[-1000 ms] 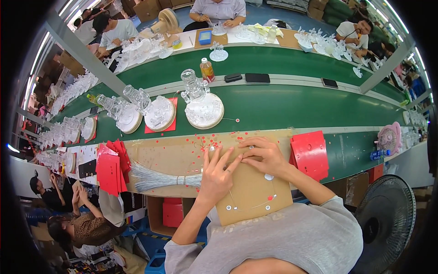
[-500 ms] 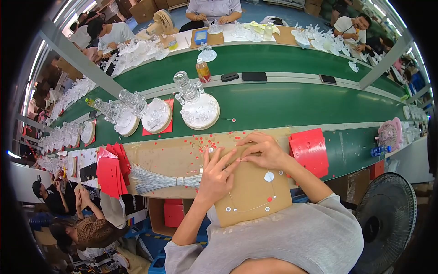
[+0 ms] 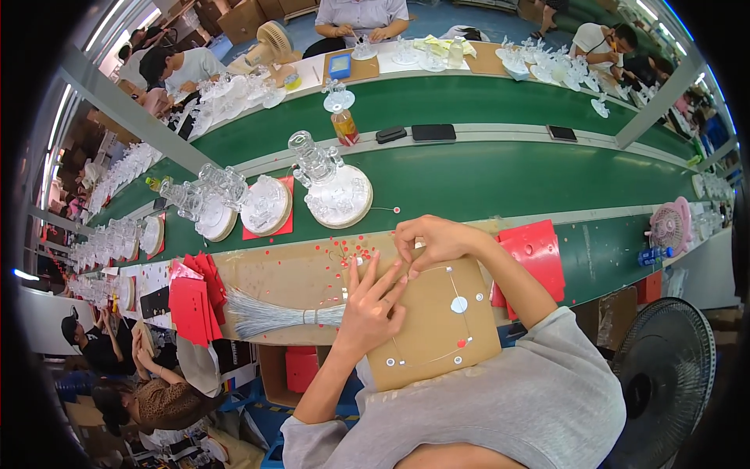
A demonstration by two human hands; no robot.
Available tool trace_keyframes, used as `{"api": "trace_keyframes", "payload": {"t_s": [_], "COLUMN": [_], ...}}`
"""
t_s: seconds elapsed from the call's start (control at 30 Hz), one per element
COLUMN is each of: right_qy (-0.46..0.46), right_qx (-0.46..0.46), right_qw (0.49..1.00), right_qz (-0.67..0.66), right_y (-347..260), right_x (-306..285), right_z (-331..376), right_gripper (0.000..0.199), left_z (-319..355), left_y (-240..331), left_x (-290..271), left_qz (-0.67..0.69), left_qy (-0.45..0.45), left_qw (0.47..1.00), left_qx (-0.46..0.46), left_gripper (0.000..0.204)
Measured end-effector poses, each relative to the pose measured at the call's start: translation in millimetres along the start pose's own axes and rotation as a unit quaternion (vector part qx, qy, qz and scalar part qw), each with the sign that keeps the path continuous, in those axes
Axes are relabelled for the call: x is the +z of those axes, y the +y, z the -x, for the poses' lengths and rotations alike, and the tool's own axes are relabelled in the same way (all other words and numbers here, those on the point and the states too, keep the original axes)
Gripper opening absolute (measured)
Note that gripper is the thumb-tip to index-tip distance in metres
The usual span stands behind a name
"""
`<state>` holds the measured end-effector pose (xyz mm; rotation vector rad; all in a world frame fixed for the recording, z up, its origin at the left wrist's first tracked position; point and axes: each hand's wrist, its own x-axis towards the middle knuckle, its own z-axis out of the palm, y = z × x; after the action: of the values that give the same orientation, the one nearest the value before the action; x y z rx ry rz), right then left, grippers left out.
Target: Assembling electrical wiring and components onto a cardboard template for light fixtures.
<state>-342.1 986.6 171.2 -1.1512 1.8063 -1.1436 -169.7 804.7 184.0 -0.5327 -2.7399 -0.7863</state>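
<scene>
Fingers (image 3: 369, 272) over brown board (image 3: 430, 328), apparently in contact

The board (image 3: 426, 316) is set across the near edge of the table (image 3: 269, 270), partly covered on its left side by the left hand (image 3: 369, 309) and at its far edge by the right hand (image 3: 434, 241). To its left, a wire bundle (image 3: 269, 314) is laid sideways, then a stack of sheets (image 3: 190, 301); a second stack (image 3: 535, 262) is placed to its right. Small discs (image 3: 344, 248) are scattered behind its far left corner. On the belt (image 3: 484, 180) behind the table, three ornaments (image 3: 338, 197) are lined up leftward, and a bottle (image 3: 344, 127) is stood behind the rightmost.
</scene>
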Motion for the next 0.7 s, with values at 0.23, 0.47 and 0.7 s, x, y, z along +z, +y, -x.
{"api": "trace_keyframes", "payload": {"t_s": [0.23, 0.47, 0.7], "right_qy": [-0.009, 0.258, 0.399], "right_qx": [0.076, 0.039, 0.112], "right_qw": [0.994, 0.964, 0.905], "right_qz": [0.077, 0.050, 0.097], "right_y": [16.9, 145.2, 117.6], "right_x": [-14.0, 41.6, 161.9], "right_z": [-3.2, 75.7, 79.7], "right_gripper": [0.045, 0.056, 0.055], "left_z": [-12.9, -37.6, -60.3], "left_y": [0.0, -35.9, -60.4], "left_x": [-2.9, 8.2, 13.4], "left_qz": [-0.022, 0.072, 0.295], "left_qy": [-0.038, 0.009, 0.096], "left_qw": [0.999, 0.997, 0.950], "left_qx": [0.000, 0.000, -0.044], "left_gripper": [0.043, 0.036, 0.041]}}
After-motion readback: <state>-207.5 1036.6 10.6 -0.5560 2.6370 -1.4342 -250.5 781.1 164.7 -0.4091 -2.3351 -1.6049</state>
